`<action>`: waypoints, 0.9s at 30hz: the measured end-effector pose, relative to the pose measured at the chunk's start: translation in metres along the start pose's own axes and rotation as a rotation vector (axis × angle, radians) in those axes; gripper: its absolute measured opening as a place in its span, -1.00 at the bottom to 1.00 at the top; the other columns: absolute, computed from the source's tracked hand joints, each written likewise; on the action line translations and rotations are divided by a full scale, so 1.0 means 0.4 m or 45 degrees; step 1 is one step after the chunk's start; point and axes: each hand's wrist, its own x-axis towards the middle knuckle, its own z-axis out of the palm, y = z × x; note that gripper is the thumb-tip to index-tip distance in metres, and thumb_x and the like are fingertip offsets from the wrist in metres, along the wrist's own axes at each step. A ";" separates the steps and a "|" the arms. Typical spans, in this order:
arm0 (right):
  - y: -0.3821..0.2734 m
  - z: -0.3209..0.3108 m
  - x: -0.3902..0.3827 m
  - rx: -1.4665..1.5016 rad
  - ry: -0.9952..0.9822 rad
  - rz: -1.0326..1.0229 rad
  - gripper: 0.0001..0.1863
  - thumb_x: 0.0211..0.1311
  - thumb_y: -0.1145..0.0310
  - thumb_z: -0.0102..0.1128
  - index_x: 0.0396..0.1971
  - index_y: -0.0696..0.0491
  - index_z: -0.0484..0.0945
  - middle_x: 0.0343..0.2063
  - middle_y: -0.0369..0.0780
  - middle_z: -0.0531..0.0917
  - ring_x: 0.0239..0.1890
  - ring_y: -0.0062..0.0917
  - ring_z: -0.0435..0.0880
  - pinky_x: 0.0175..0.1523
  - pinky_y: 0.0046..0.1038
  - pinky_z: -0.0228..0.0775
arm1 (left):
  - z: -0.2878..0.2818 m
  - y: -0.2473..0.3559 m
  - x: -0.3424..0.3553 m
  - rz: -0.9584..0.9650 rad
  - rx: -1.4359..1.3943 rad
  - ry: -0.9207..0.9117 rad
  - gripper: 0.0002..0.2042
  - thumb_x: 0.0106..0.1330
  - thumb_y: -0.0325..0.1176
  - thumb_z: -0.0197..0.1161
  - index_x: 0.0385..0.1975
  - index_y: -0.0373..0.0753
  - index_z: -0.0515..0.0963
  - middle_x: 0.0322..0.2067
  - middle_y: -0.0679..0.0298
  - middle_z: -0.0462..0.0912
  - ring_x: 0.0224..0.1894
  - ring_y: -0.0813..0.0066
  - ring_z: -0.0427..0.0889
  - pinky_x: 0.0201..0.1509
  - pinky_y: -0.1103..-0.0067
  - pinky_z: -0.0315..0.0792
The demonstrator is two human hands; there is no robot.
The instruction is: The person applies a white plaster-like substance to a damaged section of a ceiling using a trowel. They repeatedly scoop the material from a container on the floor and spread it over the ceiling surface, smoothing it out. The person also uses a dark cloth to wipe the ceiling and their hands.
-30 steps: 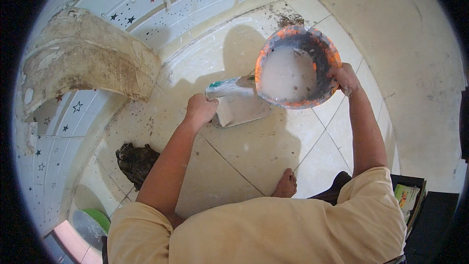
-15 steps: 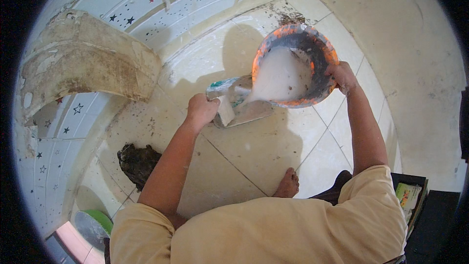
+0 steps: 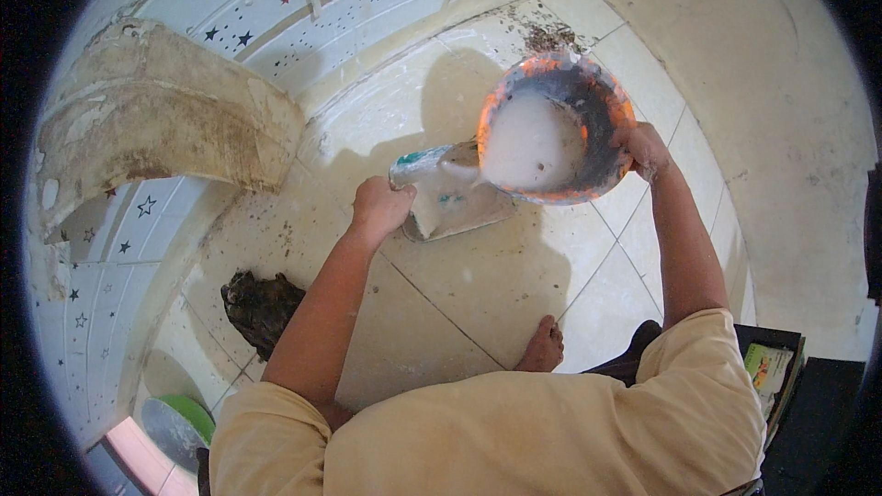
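My right hand (image 3: 646, 151) grips the right rim of a dark bucket (image 3: 606, 92) with orange patches. The bucket is tilted left, and cloudy white liquid (image 3: 528, 142) lies inside with a few dark bits in it. My left hand (image 3: 381, 209) is closed on the near left edge of a shallow whitish container (image 3: 459, 223) with teal marks. Whitish liquid shows in this container. The bucket's left lip overhangs its right end; whether they touch, I cannot tell.
A crumpled dark cloth (image 3: 260, 308) lies on the tiled floor left of my arm. Dark debris (image 3: 549, 37) is scattered beyond the bucket. A stained curved panel (image 3: 175, 110) stands at the left, and a green-rimmed bowl (image 3: 188, 418) at the lower left. A bare foot (image 3: 542, 344) is near the middle.
The bucket has tipped back slightly, and the stream from its lip into the container has thinned or stopped. Liquid now spreads wider in the container. My left hand has hardly moved.
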 end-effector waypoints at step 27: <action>0.383 -0.129 0.016 0.324 -0.106 0.627 -0.85 -0.01 0.48 0.19 -0.41 0.16 0.46 -0.58 -0.29 0.50 -0.67 -0.57 0.45 -0.51 -0.46 0.45 | -0.047 0.081 -0.028 0.079 0.168 -0.016 -0.60 -0.07 -0.05 0.27 -0.67 -0.39 0.60 -0.51 -0.07 0.63 -0.31 -0.01 0.62 -0.13 0.31 0.47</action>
